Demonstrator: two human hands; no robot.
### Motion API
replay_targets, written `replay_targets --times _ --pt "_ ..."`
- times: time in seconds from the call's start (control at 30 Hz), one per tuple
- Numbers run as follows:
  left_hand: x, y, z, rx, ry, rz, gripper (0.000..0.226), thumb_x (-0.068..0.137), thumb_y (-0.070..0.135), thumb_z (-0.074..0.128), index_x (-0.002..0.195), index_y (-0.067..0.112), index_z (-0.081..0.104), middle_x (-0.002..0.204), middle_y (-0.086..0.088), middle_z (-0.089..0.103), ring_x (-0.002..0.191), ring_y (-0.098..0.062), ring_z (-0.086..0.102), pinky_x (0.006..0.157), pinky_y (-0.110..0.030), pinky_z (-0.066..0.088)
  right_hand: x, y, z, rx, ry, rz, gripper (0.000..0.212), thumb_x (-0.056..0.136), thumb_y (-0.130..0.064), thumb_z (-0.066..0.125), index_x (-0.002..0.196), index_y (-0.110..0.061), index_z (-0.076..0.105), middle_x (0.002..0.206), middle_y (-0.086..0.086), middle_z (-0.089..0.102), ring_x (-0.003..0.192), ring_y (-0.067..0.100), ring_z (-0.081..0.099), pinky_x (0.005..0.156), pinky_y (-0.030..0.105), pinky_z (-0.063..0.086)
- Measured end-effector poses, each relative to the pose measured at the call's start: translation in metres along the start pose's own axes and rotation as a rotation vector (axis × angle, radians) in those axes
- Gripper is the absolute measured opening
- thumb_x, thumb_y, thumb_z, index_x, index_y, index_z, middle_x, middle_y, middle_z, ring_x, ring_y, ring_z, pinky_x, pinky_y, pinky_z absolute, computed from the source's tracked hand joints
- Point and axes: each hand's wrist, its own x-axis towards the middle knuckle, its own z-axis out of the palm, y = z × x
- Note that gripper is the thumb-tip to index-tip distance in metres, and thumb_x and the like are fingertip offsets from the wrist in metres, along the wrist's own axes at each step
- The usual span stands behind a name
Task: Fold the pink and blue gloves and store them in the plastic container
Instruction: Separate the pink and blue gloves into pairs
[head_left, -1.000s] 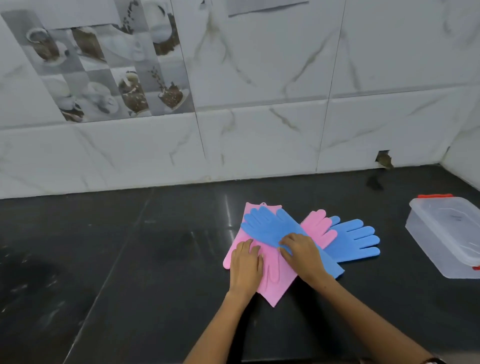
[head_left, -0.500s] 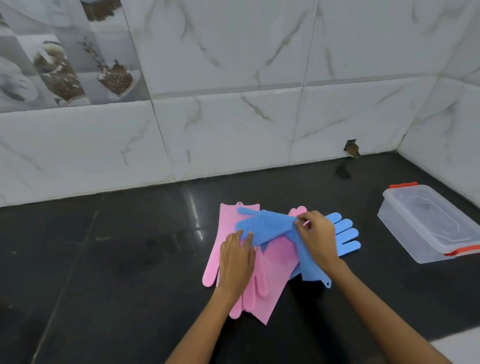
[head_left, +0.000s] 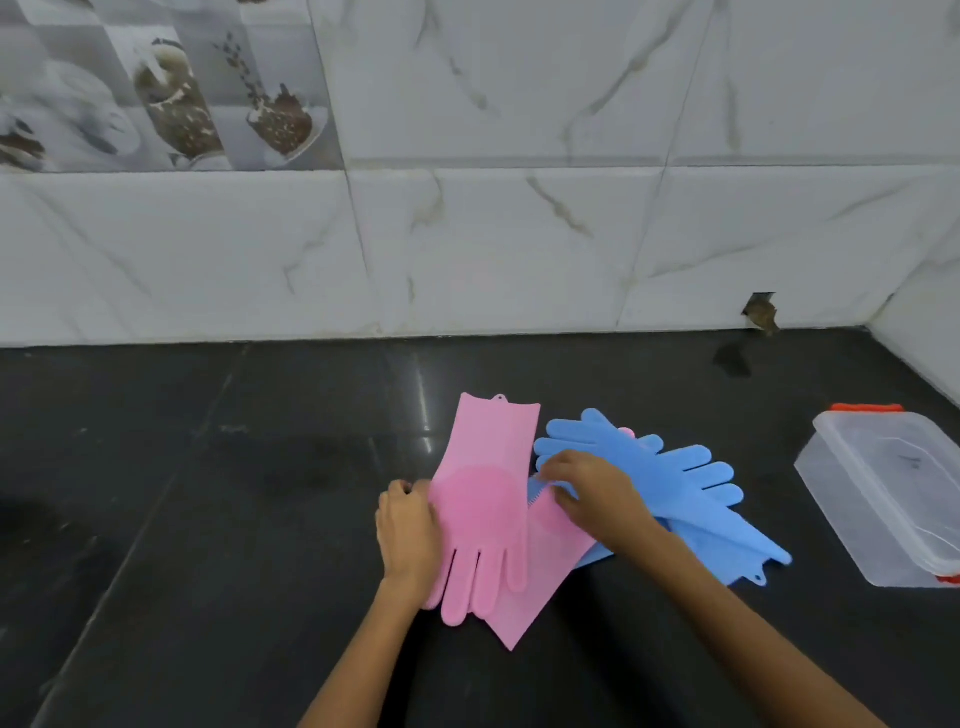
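While the left hand (head_left: 408, 535) curls on the top pink silicone glove's (head_left: 480, 512) edge, cuff pointing away, the right hand's (head_left: 597, 496) bent fingers (head_left: 553, 467) pinch the blue silicone gloves (head_left: 675, 488) trailing right toward the lidded clear plastic container (head_left: 893, 499).

- No text, label, brand name, number or sign can be read anywhere in this view.
- The clear plastic container with orange clips (head_left: 883, 499) bears a small dark mark on its lid, too small and blurred to make out.
- The grey printed wall tile (head_left: 166, 88) carries only pictures of cups and desserts, with no lettering that shows.
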Motion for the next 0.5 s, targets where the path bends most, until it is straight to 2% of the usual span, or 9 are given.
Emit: replay_targets --times 0.1,0.23,0.33,0.4,0.43,0.5 --pt "0.001 -0.003 -0.007 -0.145 0.004 -0.035 0.032 0.081 -0.012 0.041 0.093 0.002 0.067 0.09 -0.013 0.06 0.079 -0.025 0.055 0.068 -0.037 0.05 0.032 -0.016 0.027 -0.018 -0.077 -0.142 0.031 0.094 -0.015 0.048 0.122 -0.02 0.061 0.132 -0.002 0.056 0.119 0.014 0.051 0.097 0.027 0.042" --pt "-0.001 -0.007 -0.011 -0.304 0.031 0.0 0.031 0.078 -0.015 0.044 0.085 0.001 0.07 0.085 -0.013 0.064 0.077 -0.021 0.058 0.07 -0.034 0.051 0.073 -0.039 0.056 -0.137 -0.166 -0.294 0.046 0.093 -0.005 0.045 0.134 -0.023 0.049 0.147 -0.002 0.041 0.129 0.019 0.042 0.099 0.033 0.041" --pt "-0.002 -0.009 -0.023 -0.332 0.036 0.096 0.027 0.075 -0.014 0.047 0.072 0.003 0.068 0.074 -0.01 0.062 0.068 -0.021 0.054 0.066 -0.038 0.051 0.097 -0.049 0.065 -0.252 -0.205 -0.4 0.056 0.088 0.007 0.043 0.133 -0.026 0.05 0.146 -0.003 0.043 0.126 0.021 0.043 0.09 0.035 0.045" --pt "-0.001 -0.014 -0.036 -0.306 0.039 0.197 0.028 0.07 -0.014 0.045 0.058 0.009 0.053 0.062 -0.004 0.05 0.061 -0.018 0.042 0.064 -0.043 0.049 0.109 -0.052 0.063 -0.322 -0.218 -0.421 0.052 0.088 0.007 0.043 0.127 -0.025 0.055 0.135 -0.002 0.053 0.118 0.021 0.047 0.082 0.037 0.047" --pt "-0.001 -0.018 -0.044 -0.301 0.034 0.227 0.027 0.068 -0.014 0.044 0.056 0.009 0.052 0.061 -0.004 0.048 0.061 -0.017 0.041 0.063 -0.042 0.049 0.114 -0.053 0.062 -0.354 -0.207 -0.428 0.048 0.088 0.005 0.042 0.123 -0.022 0.058 0.127 0.0 0.058 0.113 0.021 0.049 0.074 0.036 0.046" --pt "0.004 -0.032 -0.059 -0.302 0.032 0.242 0.03 0.067 -0.016 0.045 0.064 0.005 0.067 0.064 -0.005 0.06 0.063 -0.019 0.053 0.065 -0.036 0.051 0.122 -0.059 0.059 -0.398 -0.17 -0.43 0.038 0.086 0.002 0.043 0.114 -0.015 0.062 0.112 0.006 0.062 0.103 0.023 0.052 0.057 0.033 0.037"
